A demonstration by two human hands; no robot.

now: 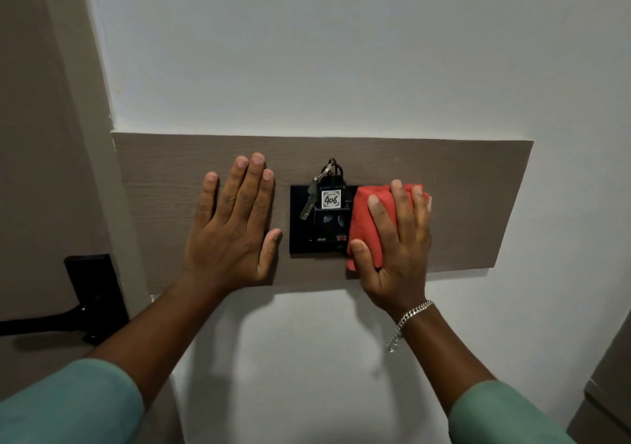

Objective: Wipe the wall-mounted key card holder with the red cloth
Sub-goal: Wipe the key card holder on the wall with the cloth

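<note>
Holder: one black holder [302, 239] is fixed on the wood panel [461, 204]; its right edge is covered by the cloth, and its left edge lies just beside the left thumb.
Cloth: one red cloth [363, 225], folded into a pad, is pressed flat against the holder's right side and the panel beneath the right palm.
Right hand: the right hand [397, 249] is closed on the cloth, fingers spread over the top and thumb hooked at the lower left edge of the pad.
Left hand: the left hand [235, 225] is laid open and flat on the panel, holding nothing, apart from the cloth with the holder between.
Step in hand: the wipe is judged to be under way at the holder's right edge; the middle and left of the face are not yet covered by the cloth.
Next move: a stroke leftward from the grip across the face is called for, with pressure kept light around the hanging items so they are not dislodged.
Tag: one tag [331, 199], marked 406, is seated in the holder's slot, just left of the grip.
Key: one key [309, 201] is hung from one ring [326, 170] above the slot, left of the tag.
Bracelet: one bracelet [408, 320] is worn below the grip at the right wrist.
Door handle: one dark door handle [51, 320] is seen well apart, far left of both hands.
Sleeves: two green sleeves are seen, one on each forearm.
</note>
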